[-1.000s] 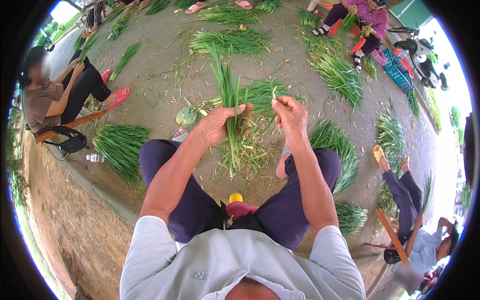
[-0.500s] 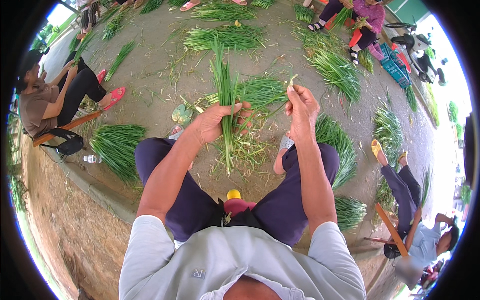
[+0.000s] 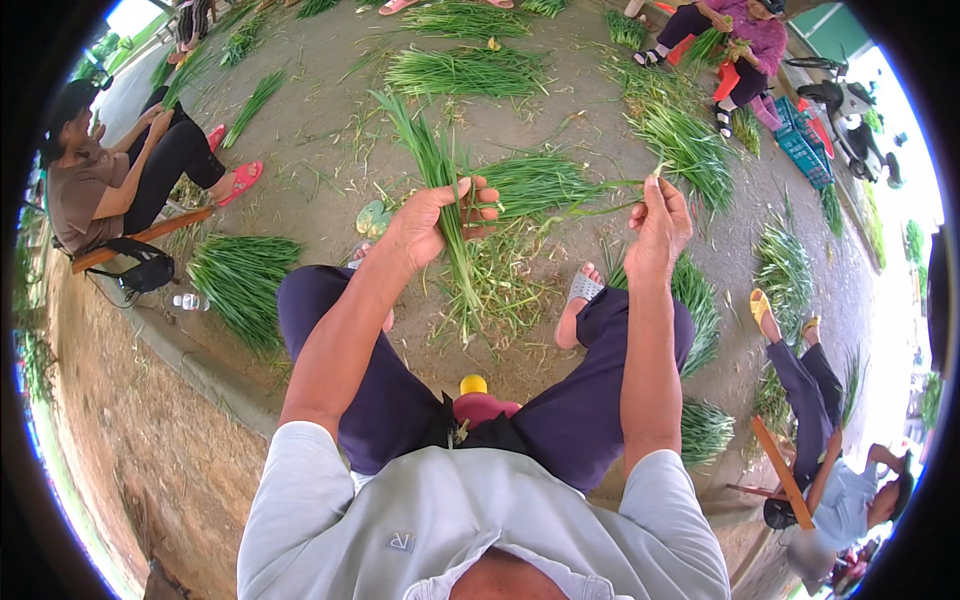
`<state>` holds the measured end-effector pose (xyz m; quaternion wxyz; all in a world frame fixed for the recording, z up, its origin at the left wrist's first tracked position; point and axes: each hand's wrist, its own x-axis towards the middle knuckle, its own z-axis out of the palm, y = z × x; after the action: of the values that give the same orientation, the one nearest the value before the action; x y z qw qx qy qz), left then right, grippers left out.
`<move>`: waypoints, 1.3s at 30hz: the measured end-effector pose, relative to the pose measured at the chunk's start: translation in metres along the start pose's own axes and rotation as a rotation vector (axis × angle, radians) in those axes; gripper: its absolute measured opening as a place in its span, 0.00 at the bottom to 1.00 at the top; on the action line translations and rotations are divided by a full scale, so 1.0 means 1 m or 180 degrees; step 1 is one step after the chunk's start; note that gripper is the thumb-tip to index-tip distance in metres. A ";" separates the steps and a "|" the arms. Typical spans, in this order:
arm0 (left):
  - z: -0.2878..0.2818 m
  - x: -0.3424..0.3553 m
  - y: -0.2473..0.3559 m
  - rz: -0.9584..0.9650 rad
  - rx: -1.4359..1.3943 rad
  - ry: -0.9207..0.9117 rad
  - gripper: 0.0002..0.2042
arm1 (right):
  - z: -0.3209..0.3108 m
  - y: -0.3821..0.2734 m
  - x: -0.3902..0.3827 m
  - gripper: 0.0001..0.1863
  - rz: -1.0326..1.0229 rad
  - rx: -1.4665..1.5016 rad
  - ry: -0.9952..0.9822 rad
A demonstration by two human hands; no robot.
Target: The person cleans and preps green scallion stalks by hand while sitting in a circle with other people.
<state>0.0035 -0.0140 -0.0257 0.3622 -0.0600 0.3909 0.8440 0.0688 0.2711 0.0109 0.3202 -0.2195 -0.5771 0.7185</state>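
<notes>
My left hand grips a bundle of long, flat green stalks, tilted with the tops toward the upper left. Out to the right, my right hand pinches the pale end of a thin stalk, whose green length trails leftward. Below and between my hands, loose trimmings litter the paving. A pile of green stalks lies just beyond my hands, partly behind the fingers.
More stalk piles lie around me on the paving. Other people sit working at the left, upper right and lower right. Blue crates and a scooter stand at the right, a water bottle at the left.
My right hand has moved right, away from the bundle, drawing the thin stalk out sideways. My left hand has risen slightly, and the bundle's top now leans further left.
</notes>
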 end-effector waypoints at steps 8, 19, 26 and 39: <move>-0.003 -0.001 0.004 0.0134 -0.0097 -0.0025 0.16 | -0.010 0.002 0.001 0.10 0.0021 -0.0342 -0.0297; -0.004 0.001 0.004 0.0217 -0.0171 -0.0161 0.17 | -0.014 0.031 -0.016 0.16 -0.1165 -0.3282 -0.1952; 0.006 0.002 -0.002 0.0126 -0.0072 -0.0294 0.18 | 0.029 0.020 -0.062 0.22 0.0646 -0.1781 -0.2701; 0.014 0.005 -0.011 0.0039 0.0045 -0.0499 0.18 | 0.040 0.043 -0.065 0.13 0.0341 -0.1863 -0.2490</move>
<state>0.0101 0.0032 -0.0251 0.3870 0.0112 0.3678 0.8455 0.0781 0.1916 -0.0248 -0.0331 -0.0433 -0.8197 0.5702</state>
